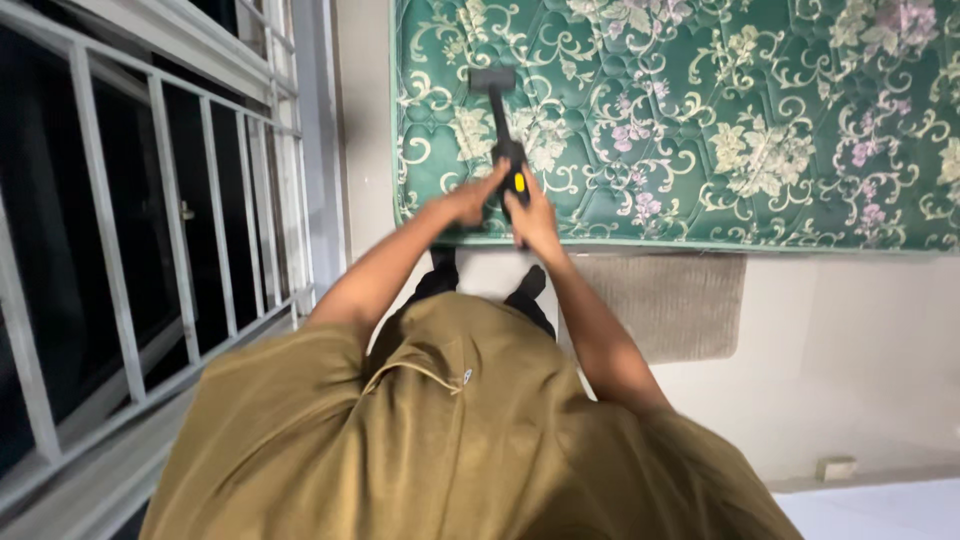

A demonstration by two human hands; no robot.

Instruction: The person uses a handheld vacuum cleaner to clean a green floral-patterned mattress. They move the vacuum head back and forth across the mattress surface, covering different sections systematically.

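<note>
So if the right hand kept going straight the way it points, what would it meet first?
Probably the green floral mattress. The right hand grips the black tool's handle together with the left hand, pointing toward it; the tool's head already lies over the mattress, though contact is unclear.

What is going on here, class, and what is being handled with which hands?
A person in an olive shirt grips a black handheld vacuum with both hands, left hand and right hand, on its handle. Its head rests on a green floral mattress. A beige mat lies beside the mattress.
</note>
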